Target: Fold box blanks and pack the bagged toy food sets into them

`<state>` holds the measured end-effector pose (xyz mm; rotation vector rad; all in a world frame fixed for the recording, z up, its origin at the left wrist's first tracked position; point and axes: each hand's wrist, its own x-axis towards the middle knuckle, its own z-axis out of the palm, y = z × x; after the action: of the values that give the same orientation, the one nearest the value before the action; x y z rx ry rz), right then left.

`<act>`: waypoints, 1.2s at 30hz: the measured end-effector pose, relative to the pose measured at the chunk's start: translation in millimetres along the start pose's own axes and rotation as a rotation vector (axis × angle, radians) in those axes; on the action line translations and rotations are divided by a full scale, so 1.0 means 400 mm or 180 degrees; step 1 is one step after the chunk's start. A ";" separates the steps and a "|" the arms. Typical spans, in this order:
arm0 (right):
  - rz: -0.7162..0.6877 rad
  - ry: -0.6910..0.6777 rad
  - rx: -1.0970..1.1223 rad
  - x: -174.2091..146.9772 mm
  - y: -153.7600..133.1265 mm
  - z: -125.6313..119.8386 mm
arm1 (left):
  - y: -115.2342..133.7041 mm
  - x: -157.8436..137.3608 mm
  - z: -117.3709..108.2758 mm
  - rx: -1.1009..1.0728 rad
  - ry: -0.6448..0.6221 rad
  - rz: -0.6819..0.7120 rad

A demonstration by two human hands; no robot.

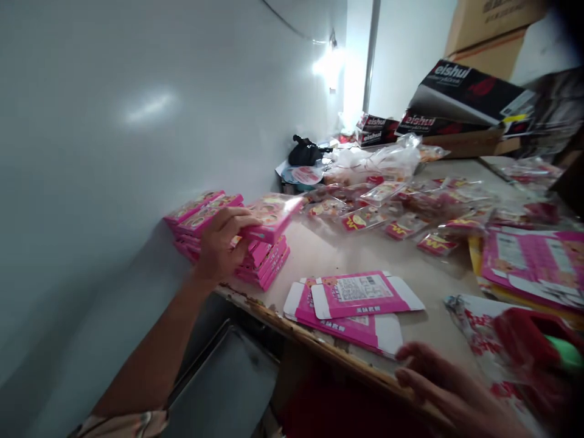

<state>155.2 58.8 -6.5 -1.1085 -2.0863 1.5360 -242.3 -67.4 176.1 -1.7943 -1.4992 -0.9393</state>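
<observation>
My left hand (222, 246) grips a pink box (274, 214) by its near left end. That box is held over a stack of closed pink boxes (269, 267) by the wall, slightly above or resting on it; I cannot tell which. More pink boxes (205, 213) are piled just left of my fingers. Low on the right, my right hand (449, 386) is at the table's front edge, slightly blurred, its fingers apart and nothing in them. Near its fingertips lie a few flattened pink cartons (360, 298), overlapping, with white end flaps.
Many small clear packets (365, 219) with red and yellow labels spread across the table. To the right are more flat pink cartons (533, 261) and a red tape dispenser (524, 334). Black printed boxes (465, 91) stand at the back. A pale wall (114, 152) borders the left.
</observation>
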 end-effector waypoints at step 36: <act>0.0196 0.1965 0.1382 0.094 0.104 0.074 | 0.236 -0.097 0.745 -0.0366 -0.3572 -0.1348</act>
<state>128.0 72.1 -62.2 -1.2707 -1.2560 1.3501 -113.4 138.6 -24.5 -2.2694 -2.5986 -0.0914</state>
